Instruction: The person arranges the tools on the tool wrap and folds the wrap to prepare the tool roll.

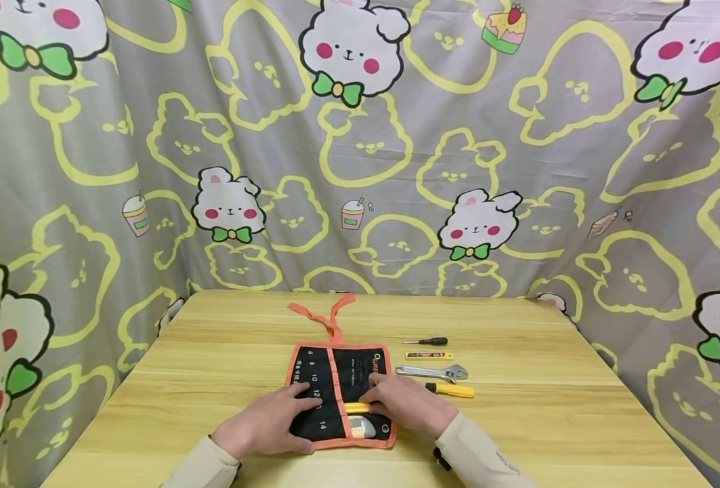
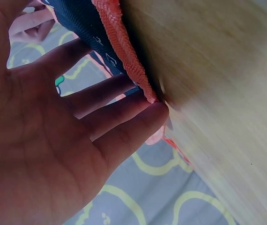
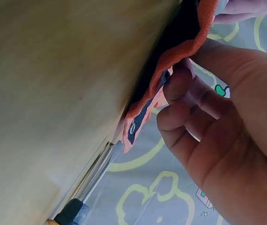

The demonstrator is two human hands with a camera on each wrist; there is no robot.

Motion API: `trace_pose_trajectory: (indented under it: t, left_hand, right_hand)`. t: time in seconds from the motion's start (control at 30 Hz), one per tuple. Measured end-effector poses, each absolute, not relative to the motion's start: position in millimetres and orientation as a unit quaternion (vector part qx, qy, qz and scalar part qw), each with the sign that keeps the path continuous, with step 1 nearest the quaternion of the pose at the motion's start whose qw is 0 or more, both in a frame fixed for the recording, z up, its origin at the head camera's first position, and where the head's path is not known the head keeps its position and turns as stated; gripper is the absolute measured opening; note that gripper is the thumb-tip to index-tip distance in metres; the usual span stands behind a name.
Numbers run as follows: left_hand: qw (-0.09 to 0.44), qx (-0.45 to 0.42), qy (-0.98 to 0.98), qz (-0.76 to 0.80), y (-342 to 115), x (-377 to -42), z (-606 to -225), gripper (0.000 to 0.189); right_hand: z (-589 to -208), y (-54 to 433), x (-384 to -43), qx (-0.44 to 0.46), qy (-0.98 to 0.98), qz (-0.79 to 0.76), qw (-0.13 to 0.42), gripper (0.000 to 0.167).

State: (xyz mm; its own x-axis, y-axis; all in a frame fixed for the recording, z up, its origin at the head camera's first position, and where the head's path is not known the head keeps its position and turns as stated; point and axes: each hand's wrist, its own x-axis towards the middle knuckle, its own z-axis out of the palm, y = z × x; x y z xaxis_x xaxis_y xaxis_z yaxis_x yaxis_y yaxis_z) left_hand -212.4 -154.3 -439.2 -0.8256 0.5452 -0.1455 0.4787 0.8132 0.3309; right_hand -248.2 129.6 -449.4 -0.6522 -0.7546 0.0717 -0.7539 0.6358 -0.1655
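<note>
A black tool roll (image 1: 355,371) with orange edging lies unfolded on the table, with numbers printed on its left pockets. My left hand (image 1: 268,419) rests on its left part, fingers spread, and in the left wrist view the fingertips (image 2: 159,112) meet the orange edge. My right hand (image 1: 410,401) pinches a slim yellow tool (image 1: 357,407) that sits partly in a pocket; its kind is hidden by the hand and the cloth. Below it, a grey-and-clear tool (image 1: 362,427) pokes out of another pocket. In the right wrist view the fingers (image 3: 178,86) are curled beside the roll's edge.
Right of the roll lie a small black-handled screwdriver (image 1: 425,341), a flat yellow pack (image 1: 429,356), an adjustable wrench (image 1: 433,372) and a yellow-and-black-handled tool (image 1: 451,390). Orange ties (image 1: 329,320) stretch toward the back. A patterned curtain (image 1: 347,156) hangs behind the table (image 1: 152,400).
</note>
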Motion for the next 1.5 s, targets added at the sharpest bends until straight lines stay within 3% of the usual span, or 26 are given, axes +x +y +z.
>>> trace_pose_trajectory:
  t: [0.3, 0.5, 1.5]
  left_hand:
    - [0.125, 0.272, 0.943, 0.143, -153.7, -212.6, -436.5, 0.072]
    - [0.123, 0.273, 0.943, 0.147, -155.2, -212.6, -436.8, 0.073]
    - [0.125, 0.268, 0.944, 0.146, -154.5, -212.9, -436.5, 0.073]
  right_hand:
    - [-443.7, 134.2, -248.9, -0.410, 0.902, -0.125, 0.046, 0.017]
    - [-440.4, 135.7, -253.6, -0.402, 0.903, -0.134, 0.065, 0.008]
    - [-442.4, 119.1, -250.7, -0.404, 0.906, -0.119, 0.043, 0.009]
